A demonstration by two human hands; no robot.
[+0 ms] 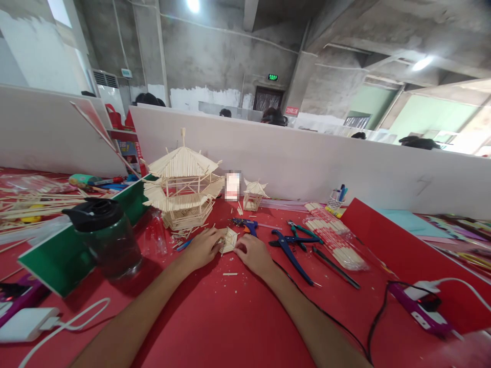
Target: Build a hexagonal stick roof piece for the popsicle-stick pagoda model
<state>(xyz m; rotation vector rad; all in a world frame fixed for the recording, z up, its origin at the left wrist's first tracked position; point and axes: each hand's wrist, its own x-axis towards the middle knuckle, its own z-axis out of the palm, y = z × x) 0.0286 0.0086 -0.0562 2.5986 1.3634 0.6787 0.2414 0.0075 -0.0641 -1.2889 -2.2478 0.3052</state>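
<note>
Between my hands lies a small web-like panel of pale wooden sticks (pixel 230 241), low over the red table. My left hand (pixel 205 248) grips its left side, with fingers bent over the edge. Thumb and fingers of my right hand (pixel 253 253) pinch its lower right edge. A loose short stick (pixel 230 274) lies on the table just in front, among small crumbs. Right behind my right hand rests a blue glue gun (pixel 250 226). What the fingertips press on underneath is hidden.
A large stick pavilion (pixel 184 189) and a small one (pixel 254 195) stand behind. A dark water bottle (pixel 109 240) is at left. Blue cutting pliers (pixel 291 255), a dark rod-like tool (pixel 337 268) and bagged sticks (pixel 337 240) lie at right. A black cable runs beside my right forearm.
</note>
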